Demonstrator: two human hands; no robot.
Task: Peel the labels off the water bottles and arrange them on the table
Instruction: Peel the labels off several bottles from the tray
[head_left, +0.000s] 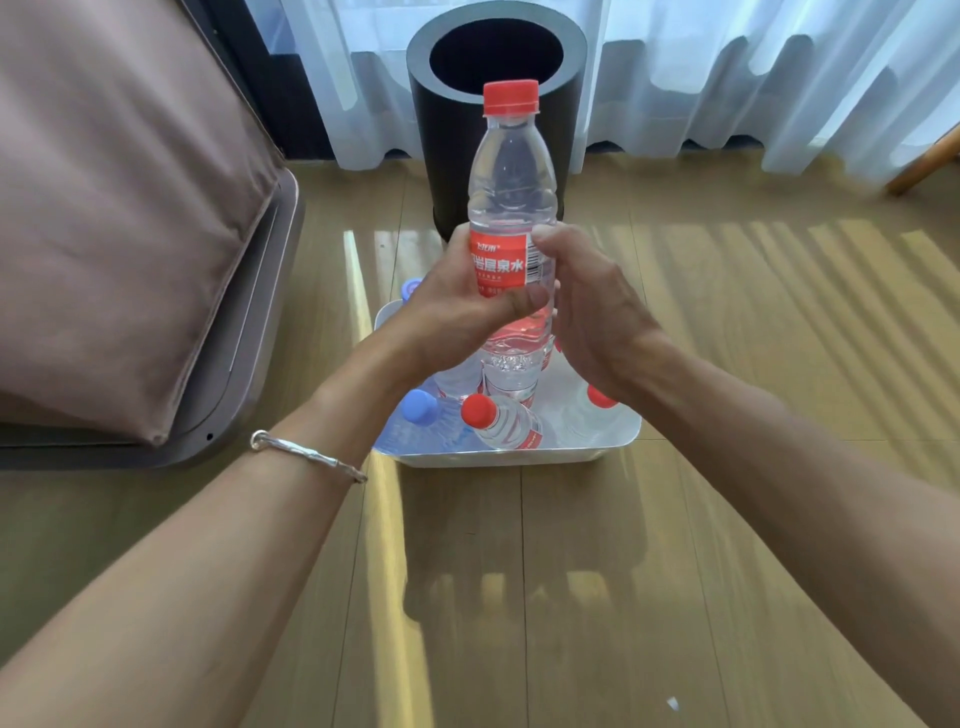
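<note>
Both forearms reach in from the bottom edge, a silver bracelet (307, 454) on the left wrist. Left hand (457, 306) wraps around the upright water bottle (511, 208), thumb pressed across the lower edge of its red label (501, 265). Right hand (587, 306) sits against the bottle's right side, thumb tip on the label's barcode edge, fingers half curled but not clearly gripping. Red cap (510, 97) on top, label on and intact. The bottle is held in the air above a white bin (519, 454) on the wooden floor (727, 312), with more bottles lying inside: a red-capped one (501, 418), a blue-capped one (421, 410). Behind stands a black cylindrical bin (496, 62), its mouth open, before sheer curtains (753, 78).
</note>
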